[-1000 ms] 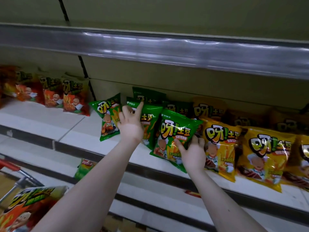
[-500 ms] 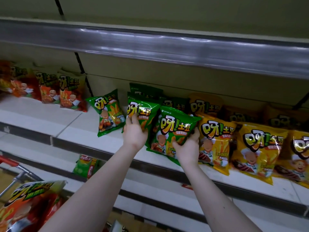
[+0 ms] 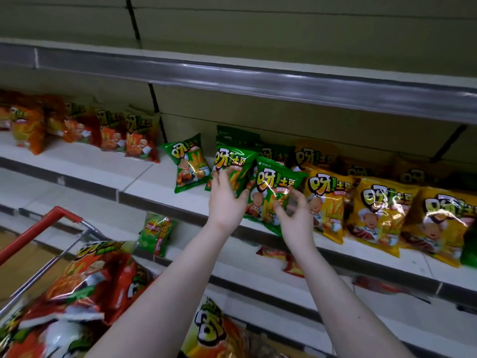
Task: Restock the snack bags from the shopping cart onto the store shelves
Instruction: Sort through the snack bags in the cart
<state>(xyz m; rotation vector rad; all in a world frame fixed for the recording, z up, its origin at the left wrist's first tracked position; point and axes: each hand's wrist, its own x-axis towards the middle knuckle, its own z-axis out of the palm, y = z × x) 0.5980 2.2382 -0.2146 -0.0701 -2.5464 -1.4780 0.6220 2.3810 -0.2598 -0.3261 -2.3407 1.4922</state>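
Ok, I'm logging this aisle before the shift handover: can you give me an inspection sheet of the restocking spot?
Surface: white store shelf, with bags standing along its back.
Job's things: red-orange snack bags at left, green snack bags in the centre, yellow snack bags at right; more red bags in the shopping cart.
Clutter: on the lower shelf, a green chip bag stands and a red packet lies flat.
Hands: left hand holds the second green bag low down; right hand curls at the foremost green bag, grip unclear.
Cables: nothing seen.
Surroundings: upper shelf rail, beige back panels.
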